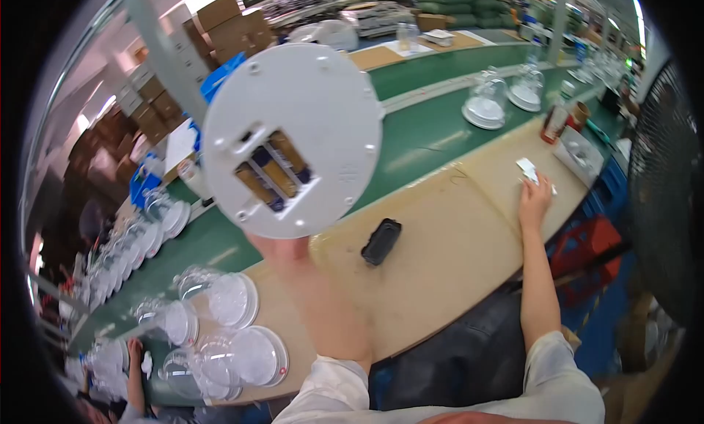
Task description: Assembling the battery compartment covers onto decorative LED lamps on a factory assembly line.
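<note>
My left hand [282, 252] grips a round white plastic base [330, 109] from behind, raised above the bench with its underside facing me. The base's battery compartment is uncovered and holds several gold-and-dark batteries [275, 167]. Most of my left hand's fingers are hidden behind it, and whatever is on its far side cannot be seen. Over at the right end of the bench, my right hand [535, 200] has its bent fingers closed at a small flat white piece [525, 164]. Between my arms lies a black oblong object [381, 241] on the tan board.
Clear domes on white bases [260, 356] stand at lower left, with a co-worker's hand [135, 347] nearby. More domes [485, 105] sit on the green conveyor [418, 134]. A bottle [555, 123] and white box [579, 156] stand at right, beside a black fan [664, 189].
</note>
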The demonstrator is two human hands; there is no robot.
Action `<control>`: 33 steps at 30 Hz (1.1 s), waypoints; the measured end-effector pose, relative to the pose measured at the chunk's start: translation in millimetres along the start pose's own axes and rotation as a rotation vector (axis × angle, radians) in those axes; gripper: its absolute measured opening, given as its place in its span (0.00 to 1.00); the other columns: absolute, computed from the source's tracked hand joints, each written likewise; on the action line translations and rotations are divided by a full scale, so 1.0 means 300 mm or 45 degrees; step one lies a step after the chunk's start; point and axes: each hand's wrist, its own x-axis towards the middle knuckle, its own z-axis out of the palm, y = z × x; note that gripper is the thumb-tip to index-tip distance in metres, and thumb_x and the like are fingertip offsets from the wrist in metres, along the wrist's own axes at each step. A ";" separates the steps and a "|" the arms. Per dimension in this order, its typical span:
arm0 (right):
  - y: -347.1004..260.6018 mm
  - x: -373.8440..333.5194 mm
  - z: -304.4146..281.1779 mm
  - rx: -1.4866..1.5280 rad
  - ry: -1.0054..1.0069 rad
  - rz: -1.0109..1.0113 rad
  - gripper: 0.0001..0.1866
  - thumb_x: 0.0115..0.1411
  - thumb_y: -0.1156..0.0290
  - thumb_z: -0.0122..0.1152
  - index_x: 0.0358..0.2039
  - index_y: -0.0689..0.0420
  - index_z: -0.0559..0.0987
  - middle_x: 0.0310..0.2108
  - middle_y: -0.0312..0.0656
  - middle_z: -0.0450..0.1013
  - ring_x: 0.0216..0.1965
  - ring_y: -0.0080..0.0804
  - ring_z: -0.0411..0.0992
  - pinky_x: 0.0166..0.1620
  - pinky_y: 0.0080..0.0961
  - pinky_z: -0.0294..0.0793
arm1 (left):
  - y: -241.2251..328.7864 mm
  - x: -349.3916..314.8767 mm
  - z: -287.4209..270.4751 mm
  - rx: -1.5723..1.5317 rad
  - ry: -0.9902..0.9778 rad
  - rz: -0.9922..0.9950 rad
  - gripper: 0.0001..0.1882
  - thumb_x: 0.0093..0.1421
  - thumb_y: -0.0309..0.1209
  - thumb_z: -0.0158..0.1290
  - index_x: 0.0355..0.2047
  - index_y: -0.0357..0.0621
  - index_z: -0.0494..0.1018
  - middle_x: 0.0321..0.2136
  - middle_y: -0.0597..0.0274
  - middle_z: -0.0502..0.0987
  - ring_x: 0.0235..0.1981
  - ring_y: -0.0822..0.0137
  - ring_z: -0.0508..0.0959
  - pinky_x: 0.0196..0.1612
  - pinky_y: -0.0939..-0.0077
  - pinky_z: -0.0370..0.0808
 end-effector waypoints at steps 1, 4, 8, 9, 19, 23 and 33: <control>-0.002 0.005 0.008 0.037 0.020 0.014 0.07 0.58 0.69 0.60 0.34 0.54 0.83 0.55 0.42 0.70 0.59 0.52 0.62 0.60 0.48 0.58 | -0.007 0.005 -0.018 0.198 -0.024 0.080 0.25 0.68 0.38 0.42 0.63 0.43 0.58 0.60 0.50 0.63 0.59 0.53 0.67 0.61 0.48 0.66; -0.102 0.020 -0.027 0.217 0.159 -0.039 0.07 0.59 0.73 0.59 0.37 0.58 0.81 0.49 0.43 0.73 0.55 0.45 0.66 0.59 0.40 0.62 | 0.052 0.019 -0.070 1.014 -0.105 0.237 0.27 0.68 0.35 0.43 0.65 0.41 0.54 0.62 0.51 0.60 0.60 0.54 0.65 0.62 0.50 0.65; -0.284 0.068 -0.146 0.768 0.177 0.051 0.08 0.63 0.73 0.57 0.40 0.59 0.81 0.44 0.40 0.76 0.48 0.37 0.72 0.53 0.33 0.69 | 0.076 0.045 -0.072 -0.812 -0.329 -0.441 0.27 0.68 0.38 0.42 0.64 0.39 0.57 0.64 0.48 0.57 0.64 0.50 0.59 0.68 0.43 0.49; -0.317 0.082 -0.176 0.915 0.147 0.236 0.08 0.64 0.72 0.56 0.41 0.60 0.80 0.42 0.39 0.77 0.45 0.32 0.73 0.50 0.29 0.71 | 0.079 0.044 -0.056 -0.931 -0.295 -0.541 0.27 0.68 0.40 0.41 0.63 0.39 0.59 0.65 0.48 0.57 0.65 0.49 0.58 0.68 0.42 0.42; -0.567 0.169 -0.406 2.197 -0.003 0.723 0.11 0.67 0.70 0.53 0.44 0.62 0.77 0.42 0.41 0.75 0.40 0.29 0.75 0.42 0.28 0.77 | 0.041 0.053 -0.023 -0.649 -0.301 -0.522 0.30 0.64 0.48 0.49 0.61 0.45 0.64 0.61 0.52 0.64 0.62 0.49 0.63 0.65 0.42 0.54; -0.685 0.218 -0.520 2.386 -0.087 0.500 0.11 0.67 0.71 0.53 0.45 0.62 0.76 0.42 0.42 0.75 0.41 0.29 0.75 0.43 0.29 0.78 | -0.002 0.021 0.026 -0.686 -0.350 -0.552 0.29 0.64 0.49 0.48 0.59 0.45 0.66 0.59 0.51 0.67 0.59 0.49 0.66 0.63 0.43 0.59; -0.893 0.254 -0.720 2.629 -0.078 0.101 0.16 0.66 0.72 0.53 0.51 0.66 0.74 0.48 0.47 0.74 0.48 0.33 0.74 0.53 0.33 0.77 | -0.017 -0.003 0.055 -0.601 -0.395 -0.590 0.31 0.63 0.53 0.50 0.57 0.44 0.68 0.54 0.53 0.72 0.53 0.53 0.72 0.58 0.50 0.69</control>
